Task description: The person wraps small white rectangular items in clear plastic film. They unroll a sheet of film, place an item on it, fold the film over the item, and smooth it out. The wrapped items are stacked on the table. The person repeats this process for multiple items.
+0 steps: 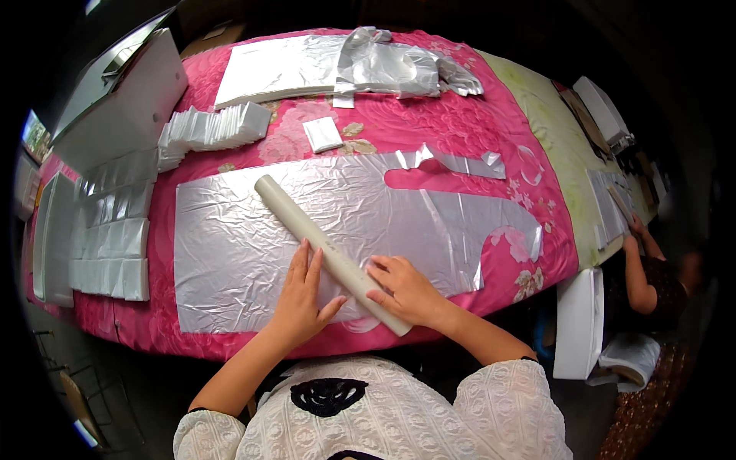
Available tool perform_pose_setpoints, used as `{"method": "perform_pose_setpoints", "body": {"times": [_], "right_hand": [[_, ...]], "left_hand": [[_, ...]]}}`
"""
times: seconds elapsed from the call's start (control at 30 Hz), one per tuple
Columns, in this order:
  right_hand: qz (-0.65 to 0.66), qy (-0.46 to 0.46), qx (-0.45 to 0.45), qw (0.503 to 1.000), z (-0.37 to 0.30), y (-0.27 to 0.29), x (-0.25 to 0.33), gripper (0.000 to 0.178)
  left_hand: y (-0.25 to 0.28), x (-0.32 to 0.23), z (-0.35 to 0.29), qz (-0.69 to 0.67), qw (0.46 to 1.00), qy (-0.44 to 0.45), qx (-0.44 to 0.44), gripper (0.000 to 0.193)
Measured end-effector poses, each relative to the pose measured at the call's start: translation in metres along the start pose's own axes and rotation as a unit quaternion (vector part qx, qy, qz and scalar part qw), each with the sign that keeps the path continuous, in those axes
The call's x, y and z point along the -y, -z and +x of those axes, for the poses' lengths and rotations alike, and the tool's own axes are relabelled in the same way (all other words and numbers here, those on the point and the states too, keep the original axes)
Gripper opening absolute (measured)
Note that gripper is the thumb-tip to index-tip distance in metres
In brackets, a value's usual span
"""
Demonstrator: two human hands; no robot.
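Note:
A thin silvery plastic sheet point(222, 253) lies spread in front of me, cut like an apron, with a curved notch and strap-like strips at its right end. Slantwise over it rests a pale, off-white pipe point(307, 225), its far end to the left and its near end by my right wrist. My left hand point(305, 291) lies flat beside the pipe, fingers stretched out and fingertips at its near-left side. From the right, my right hand point(406, 290) rests against the pipe's lower half, fingers spread and slightly bent. Neither hand is wrapped round it.
Stacked silvery sheets point(276, 69) lie at the far side of the pink flowered cloth point(452, 115). A single folded packet point(322, 134), a row of packets point(211, 130) and more packets point(111, 268) are farther left, near white boxes point(130, 107). Another person's arm point(640, 276) works at right.

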State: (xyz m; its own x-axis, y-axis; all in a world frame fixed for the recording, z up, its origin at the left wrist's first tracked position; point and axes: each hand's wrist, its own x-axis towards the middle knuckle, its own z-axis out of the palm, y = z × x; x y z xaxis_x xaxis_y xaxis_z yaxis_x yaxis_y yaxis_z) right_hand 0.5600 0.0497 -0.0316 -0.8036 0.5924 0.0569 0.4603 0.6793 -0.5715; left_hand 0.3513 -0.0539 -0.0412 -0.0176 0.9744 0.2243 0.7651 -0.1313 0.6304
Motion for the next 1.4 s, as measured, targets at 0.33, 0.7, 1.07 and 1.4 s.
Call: {"method": "perform_pose_setpoints", "body": {"times": [0.33,0.7,1.07,1.4], "right_hand": [[-0.198,-0.1,-0.121,0.967,-0.041,0.055,-0.171,0.053],[-0.316,-0.308,-0.293,0.848,-0.105,0.121,-0.236,0.013],[0.301,-0.07,-0.127,0.943,-0.021,0.036,0.02,0.021],[-0.096,-0.186,-0.009,0.978,-0.067,0.015,0.065,0.048]], "left_hand": [[-0.036,-0.022,0.041,0.073,0.991,-0.081,0.082,0.069],[-0.046,-0.035,0.048,0.072,0.986,-0.107,0.105,0.067],[-0.034,-0.057,0.047,-0.549,0.789,0.26,0.094,0.039],[0.081,0.087,0.015,-0.415,0.813,0.385,0.138,0.017]]}}
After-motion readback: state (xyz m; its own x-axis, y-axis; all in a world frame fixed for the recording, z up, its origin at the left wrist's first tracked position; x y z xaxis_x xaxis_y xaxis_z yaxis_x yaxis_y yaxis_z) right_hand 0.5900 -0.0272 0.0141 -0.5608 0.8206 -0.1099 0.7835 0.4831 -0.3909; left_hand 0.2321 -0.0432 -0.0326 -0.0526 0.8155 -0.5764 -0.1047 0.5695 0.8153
